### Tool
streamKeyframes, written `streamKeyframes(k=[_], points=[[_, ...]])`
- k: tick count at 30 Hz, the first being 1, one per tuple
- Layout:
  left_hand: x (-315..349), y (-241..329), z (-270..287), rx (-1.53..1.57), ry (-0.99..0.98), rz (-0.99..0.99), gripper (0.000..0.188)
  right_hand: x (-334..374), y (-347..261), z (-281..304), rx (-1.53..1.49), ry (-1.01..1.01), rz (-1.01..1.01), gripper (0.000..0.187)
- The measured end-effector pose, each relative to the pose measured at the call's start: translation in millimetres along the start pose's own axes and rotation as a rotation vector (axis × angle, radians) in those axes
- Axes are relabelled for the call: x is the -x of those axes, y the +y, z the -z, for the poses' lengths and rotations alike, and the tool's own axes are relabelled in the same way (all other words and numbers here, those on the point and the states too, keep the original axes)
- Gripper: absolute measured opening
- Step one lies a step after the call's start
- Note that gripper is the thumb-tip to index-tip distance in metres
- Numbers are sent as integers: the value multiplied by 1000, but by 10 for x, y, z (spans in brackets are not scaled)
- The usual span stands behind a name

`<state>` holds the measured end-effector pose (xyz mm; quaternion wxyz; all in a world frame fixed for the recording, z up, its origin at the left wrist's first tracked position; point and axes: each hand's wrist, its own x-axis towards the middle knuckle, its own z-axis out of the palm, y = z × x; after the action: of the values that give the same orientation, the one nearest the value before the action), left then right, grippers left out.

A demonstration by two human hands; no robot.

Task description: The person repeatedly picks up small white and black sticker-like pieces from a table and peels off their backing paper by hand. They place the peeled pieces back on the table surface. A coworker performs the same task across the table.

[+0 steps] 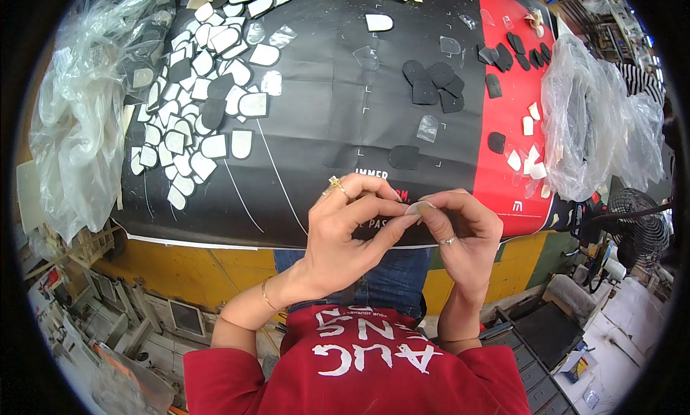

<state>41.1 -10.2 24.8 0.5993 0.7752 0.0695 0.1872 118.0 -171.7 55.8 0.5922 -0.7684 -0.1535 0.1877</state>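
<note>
Head view: the left hand (336, 231) and right hand (471, 235) meet, fingertips pinched on a small pale piece (414, 209) between them, mostly hidden. White and red lettering (371, 175) shows under and just beyond the fingers; a small white logo (517, 206) sits right of the right hand; large white letters (386, 361) cross the red shirt (359, 392) behind both. White pads (214, 146) lie beyond and left of the left hand, black pads (425, 93) beyond the right, a plastic bag (589, 120) further right.
</note>
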Motion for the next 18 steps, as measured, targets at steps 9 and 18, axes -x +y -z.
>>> streamKeyframes(k=[9, 18], points=[[-66, -288, 5, -755, -5, -284, 26, -281, 100, -150, 188, 136, -89, 11], [-36, -330, -15, -752, -19, -276, 27, -407, 103, -230, 266, 52, -167, 12]])
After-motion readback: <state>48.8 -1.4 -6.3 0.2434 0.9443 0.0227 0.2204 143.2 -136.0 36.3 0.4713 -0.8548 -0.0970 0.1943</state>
